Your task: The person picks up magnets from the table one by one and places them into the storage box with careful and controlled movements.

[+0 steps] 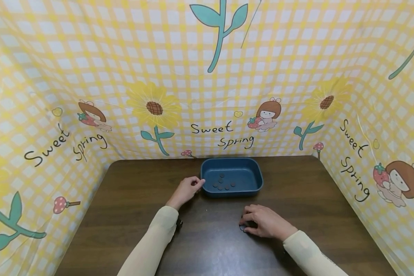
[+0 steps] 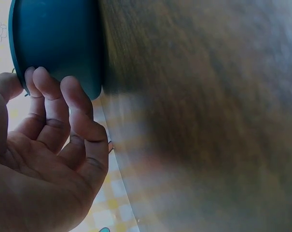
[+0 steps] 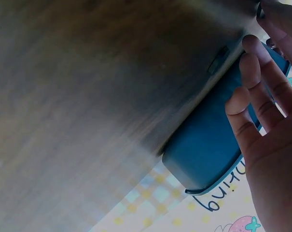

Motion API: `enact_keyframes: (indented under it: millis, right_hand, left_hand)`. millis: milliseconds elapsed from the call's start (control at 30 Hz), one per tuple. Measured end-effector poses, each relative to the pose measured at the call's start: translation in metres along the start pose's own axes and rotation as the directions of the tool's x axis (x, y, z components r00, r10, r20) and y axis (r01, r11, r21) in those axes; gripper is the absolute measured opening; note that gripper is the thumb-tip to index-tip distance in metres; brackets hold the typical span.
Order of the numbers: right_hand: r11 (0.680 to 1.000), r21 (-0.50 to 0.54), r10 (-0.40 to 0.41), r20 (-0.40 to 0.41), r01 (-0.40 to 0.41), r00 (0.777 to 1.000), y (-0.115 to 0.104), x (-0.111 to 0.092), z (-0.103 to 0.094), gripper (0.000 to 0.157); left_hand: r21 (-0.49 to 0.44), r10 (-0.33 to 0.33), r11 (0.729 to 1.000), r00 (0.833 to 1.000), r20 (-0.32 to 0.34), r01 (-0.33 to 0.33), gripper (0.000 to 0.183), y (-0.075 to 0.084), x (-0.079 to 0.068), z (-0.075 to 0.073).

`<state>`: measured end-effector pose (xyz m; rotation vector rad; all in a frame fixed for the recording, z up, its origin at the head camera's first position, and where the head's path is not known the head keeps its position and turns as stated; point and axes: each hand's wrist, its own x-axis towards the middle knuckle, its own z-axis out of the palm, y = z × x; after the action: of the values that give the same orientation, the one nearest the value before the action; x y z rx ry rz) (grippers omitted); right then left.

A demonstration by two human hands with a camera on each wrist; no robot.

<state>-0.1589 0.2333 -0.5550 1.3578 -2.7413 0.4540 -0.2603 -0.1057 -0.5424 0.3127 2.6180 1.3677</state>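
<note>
A blue rectangular tray [image 1: 232,193] stands near the table's far edge, with several small dark round coins [image 1: 227,188] lying flat towards its left side. My left hand [image 1: 187,188] pinches the tray's left rim; the left wrist view shows the fingertips [image 2: 48,84] against the outer wall and the thumb over the rim. In front of the tray, low over the table, my right hand [image 1: 263,222] holds a coin [image 1: 242,227] between thumb and fingers. In the right wrist view only a dark edge of that coin [image 3: 260,10] shows, and the other fingers are loosely bent.
The brown wooden table [image 1: 131,230] has a glossy, reflective top. Yellow checked cloth [image 1: 179,50] printed with flowers and lettering hangs behind it and along both sides. In the right wrist view, a dark blurred shape [image 3: 217,60] shows on the tabletop beside the tray.
</note>
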Motion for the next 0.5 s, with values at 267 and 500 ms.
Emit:
enact_keyframes:
  millis: [267,500]
  right_hand:
    - [1.000,-0.008,0.011,0.000,-0.011,1.000,-0.0028,0.0015,-0.0019,0.019]
    - [1.000,0.012,0.010,-0.010,-0.010,1.000,-0.0033,0.0031,-0.0025,0.020]
  left_hand:
    - [-0.010,-0.004,1.000,1.000,0.002,0.004,0.037,-0.0010,0.0003,0.0008]
    - [-0.015,0.003,1.000,1.000,0.003,-0.003,0.040,-0.0012,0.0011,0.0005]
